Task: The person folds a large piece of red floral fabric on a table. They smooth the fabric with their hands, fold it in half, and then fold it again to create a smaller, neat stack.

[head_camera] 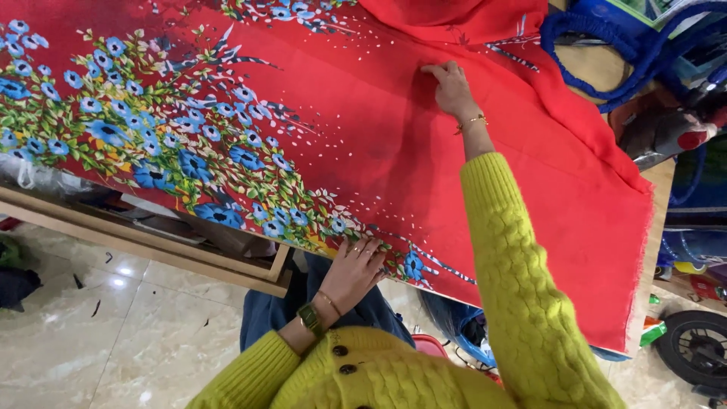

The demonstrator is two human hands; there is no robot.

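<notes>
— Yellow cable-knit sleeves (522, 303) fill the near edge of the head view, buttons and all. What is the left hand (354, 271) doing just beyond them?

— It lies flat on the near hem of the red floral fabric (363, 144), fingers (369, 250) together and pressing down where the cloth turns over the table edge. I judge it is there as an anchor, so the sheet cannot slide while the other arm works. A green watch and a thin bracelet sit on that wrist.

— And the right hand (452, 87)?

— Stretched far across the cloth, toward the bunched red folds (454, 19) at the far side. Its fingers (435, 70) are curled and closed together, tips on the fabric, apparently pinching or pressing a small crease; whether cloth is actually gripped between them, I cannot tell. A gold bracelet (471, 121) shows on the wrist.

— Where does the fabric itself lie?

— Spread over the wooden table (151, 235), blue flowers (151, 144) to the left, plain red to the right, its frayed right edge hanging past the tabletop. One hand near and one far keeps the stretch between them taut and flat, it seems.

— Anything else around?

— Blue bag handles (606, 45) at the far right, a wheel (693, 344) low on the right, and a pale tiled floor (91, 333) on the near left.
</notes>
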